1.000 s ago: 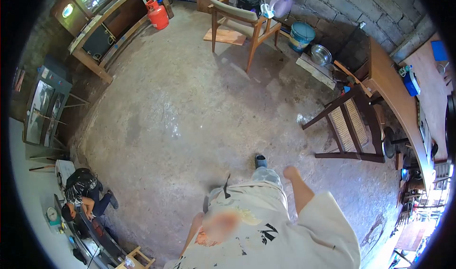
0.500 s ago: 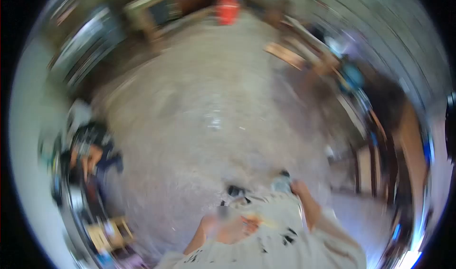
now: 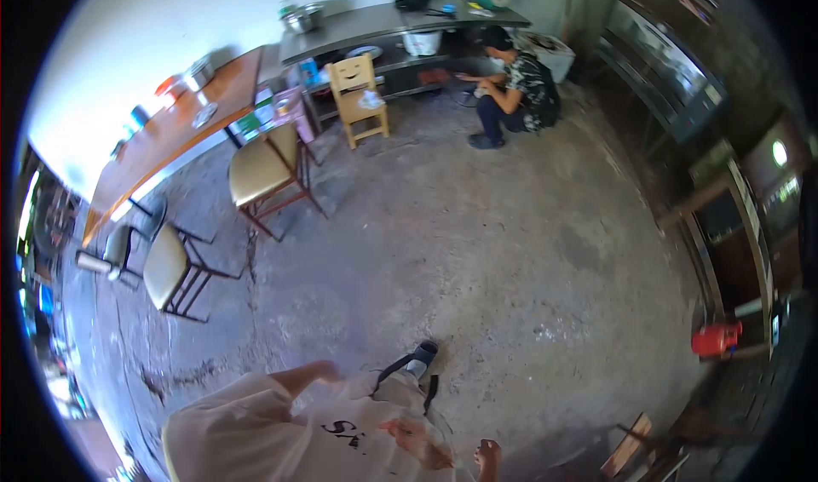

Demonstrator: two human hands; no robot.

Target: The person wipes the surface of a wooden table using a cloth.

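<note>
My left hand (image 3: 323,371) hangs low in front of my pale shirt (image 3: 256,422), its fingers smeared and their shape unclear. On the other side, near the bottom edge, my right hand (image 3: 487,454) has its fingers curled closed; whatever may be inside is hidden. Neither hand touches any furniture. Below me one dark shoe (image 3: 424,352) shows on the concrete floor (image 3: 443,252).
A co-worker (image 3: 515,94) squats by the metal counter (image 3: 375,29). Left stand a wooden table (image 3: 213,99), a small smiley chair (image 3: 351,77) and cushioned chairs (image 3: 264,165). A red container (image 3: 717,339) and a wooden board (image 3: 626,444) lie right.
My view has swung left: the co-worker and counter moved from the left edge to the top, the red container from top to right. Both hands have shifted in view, and the blur has eased.
</note>
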